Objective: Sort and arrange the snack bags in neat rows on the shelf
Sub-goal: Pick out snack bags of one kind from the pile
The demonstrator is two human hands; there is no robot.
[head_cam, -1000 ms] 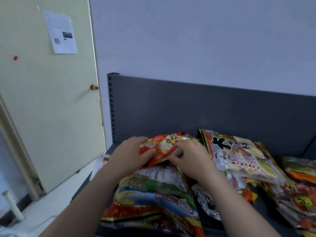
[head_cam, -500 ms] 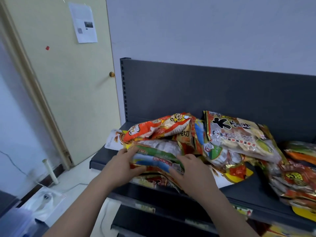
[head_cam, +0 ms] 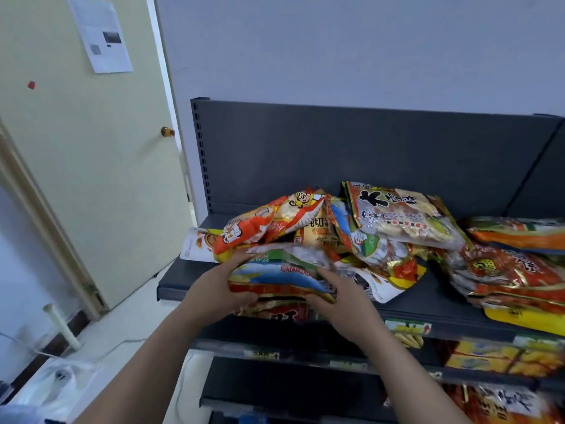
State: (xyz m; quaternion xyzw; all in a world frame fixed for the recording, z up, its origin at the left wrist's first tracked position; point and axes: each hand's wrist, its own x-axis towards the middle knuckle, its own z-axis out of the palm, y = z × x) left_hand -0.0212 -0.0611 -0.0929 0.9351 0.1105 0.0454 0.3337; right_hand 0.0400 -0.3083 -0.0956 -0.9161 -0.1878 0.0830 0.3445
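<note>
The left hand (head_cam: pixel 214 289) and the right hand (head_cam: pixel 345 298) both squeeze the ends of a green and blue snack bag (head_cam: pixel 281 272). It sits on top of a small pile at the front edge of the dark shelf (head_cam: pixel 428 307), sticking out a bit past the edge. Just behind it lies an orange bag (head_cam: pixel 263 223). Beside that, a clear bag with big black letters (head_cam: pixel 400 214) leans on other bags. On the right is a red pile (head_cam: pixel 513 276). The back left corner of the shelf is bare.
</note>
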